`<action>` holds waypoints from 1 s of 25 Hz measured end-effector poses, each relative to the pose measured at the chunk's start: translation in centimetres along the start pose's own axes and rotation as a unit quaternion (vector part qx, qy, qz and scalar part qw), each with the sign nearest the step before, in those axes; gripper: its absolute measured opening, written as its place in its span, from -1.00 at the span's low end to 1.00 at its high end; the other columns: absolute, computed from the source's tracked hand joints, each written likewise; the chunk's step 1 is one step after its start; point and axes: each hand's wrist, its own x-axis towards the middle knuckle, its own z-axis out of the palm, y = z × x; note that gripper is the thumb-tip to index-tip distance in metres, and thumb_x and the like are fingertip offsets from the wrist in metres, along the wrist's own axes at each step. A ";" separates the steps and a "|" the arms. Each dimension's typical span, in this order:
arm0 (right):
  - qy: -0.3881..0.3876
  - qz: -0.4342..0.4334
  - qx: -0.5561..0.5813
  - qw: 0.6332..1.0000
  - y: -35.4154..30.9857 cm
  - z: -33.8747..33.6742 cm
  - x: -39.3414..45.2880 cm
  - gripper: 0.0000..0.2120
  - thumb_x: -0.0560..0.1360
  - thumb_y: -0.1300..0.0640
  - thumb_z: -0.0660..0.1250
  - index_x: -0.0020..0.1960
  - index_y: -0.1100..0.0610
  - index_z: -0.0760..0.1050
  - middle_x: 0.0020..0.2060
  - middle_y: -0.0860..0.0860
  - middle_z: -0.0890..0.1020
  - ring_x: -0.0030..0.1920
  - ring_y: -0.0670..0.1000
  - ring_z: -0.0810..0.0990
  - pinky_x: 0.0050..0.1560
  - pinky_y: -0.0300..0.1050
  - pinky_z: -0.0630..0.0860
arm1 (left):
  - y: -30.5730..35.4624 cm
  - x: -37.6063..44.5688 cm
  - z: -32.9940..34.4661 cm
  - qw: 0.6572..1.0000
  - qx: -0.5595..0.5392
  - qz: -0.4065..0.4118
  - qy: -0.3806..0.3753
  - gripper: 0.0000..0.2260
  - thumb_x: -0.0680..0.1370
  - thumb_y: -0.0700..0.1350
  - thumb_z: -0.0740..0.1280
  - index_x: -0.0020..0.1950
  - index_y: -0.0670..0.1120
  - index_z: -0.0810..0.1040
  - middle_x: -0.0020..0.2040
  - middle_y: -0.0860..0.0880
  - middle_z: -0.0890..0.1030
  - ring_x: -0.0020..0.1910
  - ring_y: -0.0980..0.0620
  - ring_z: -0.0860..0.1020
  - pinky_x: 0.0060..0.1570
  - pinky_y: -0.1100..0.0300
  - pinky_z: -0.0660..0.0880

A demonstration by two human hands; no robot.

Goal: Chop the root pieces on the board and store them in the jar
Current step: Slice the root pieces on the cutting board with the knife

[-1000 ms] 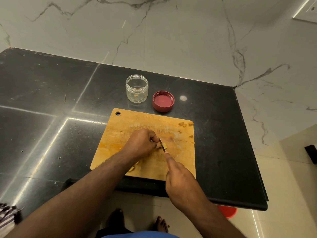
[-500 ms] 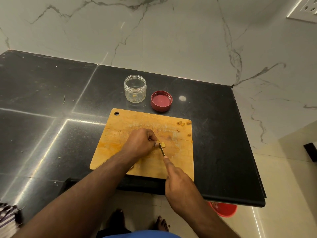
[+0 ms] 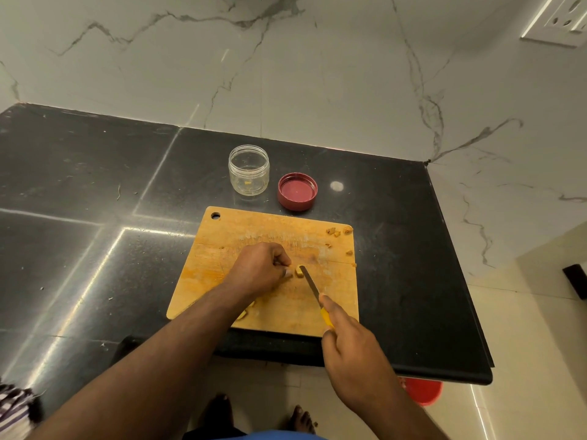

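A wooden cutting board (image 3: 222, 246) lies on the black counter. My left hand (image 3: 257, 271) rests on its middle with fingers curled, thumb tip against a small yellow root piece (image 3: 298, 270). My right hand (image 3: 352, 354) grips a knife by its yellow handle (image 3: 327, 319), index finger along the spine; the blade (image 3: 309, 282) touches the piece's right side. More cut pieces (image 3: 246, 312) lie under my left wrist, partly hidden. Small scraps (image 3: 338, 231) sit at the board's far right corner. Behind the board stands the open clear jar (image 3: 248, 169), a bit of root inside.
The jar's red lid (image 3: 297, 191) lies upside down to the right of the jar. The black counter (image 3: 95, 201) ends at an edge on the right and front. A marble wall rises behind. A red bucket (image 3: 422, 390) sits on the floor beneath the counter's corner.
The blade has drawn back a little and now slants to the right of the root piece, showing more of its length. My left hand stays at the piece.
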 end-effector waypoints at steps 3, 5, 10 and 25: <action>0.005 -0.003 0.008 1.000 0.0 -0.1 0.5 -0.50 0.66 0.07 0.07 0.56 -0.17 0.05 0.36 -0.14 0.42 0.05 -0.13 0.53 0.06 -0.20 0.52 | 0.0 -0.1 0.0 1.000 -0.004 0.001 0.000 -0.84 0.55 -0.13 0.47 0.11 0.02 0.66 0.01 0.12 0.62 0.03 0.14 0.54 -0.14 0.35 0.42; -0.002 -0.009 -0.003 1.000 -0.3 0.3 0.8 -0.49 0.67 0.07 0.06 0.57 -0.15 0.03 0.38 -0.13 0.40 0.13 -0.20 0.45 0.14 -0.28 0.45 | 0.0 -0.1 -0.1 1.000 0.000 0.001 0.000 -0.84 0.54 -0.13 0.47 0.11 0.03 0.64 0.00 0.12 0.62 0.01 0.15 0.55 -0.15 0.36 0.43; -0.007 -0.016 -0.035 0.999 -1.1 1.6 2.0 -0.47 0.67 0.10 0.04 0.59 -0.12 -0.03 0.31 -0.09 0.43 0.08 -0.16 0.41 0.12 -0.27 0.44 | 0.1 0.0 -0.3 1.000 -0.003 0.002 0.002 -0.87 0.54 -0.14 0.48 0.05 0.03 0.63 -0.04 0.11 0.64 -0.06 0.17 0.56 -0.15 0.32 0.50; -0.038 -0.035 -0.076 0.996 -0.7 1.4 3.9 -0.49 0.66 0.11 0.02 0.58 -0.08 0.02 0.24 -0.02 0.49 0.14 -0.06 0.47 0.14 -0.11 0.49 | 0.2 0.1 -0.3 0.999 0.019 0.030 0.002 -0.89 0.56 -0.19 0.43 0.03 -0.02 0.70 -0.02 0.09 0.66 -0.08 0.18 0.56 -0.22 0.42 0.41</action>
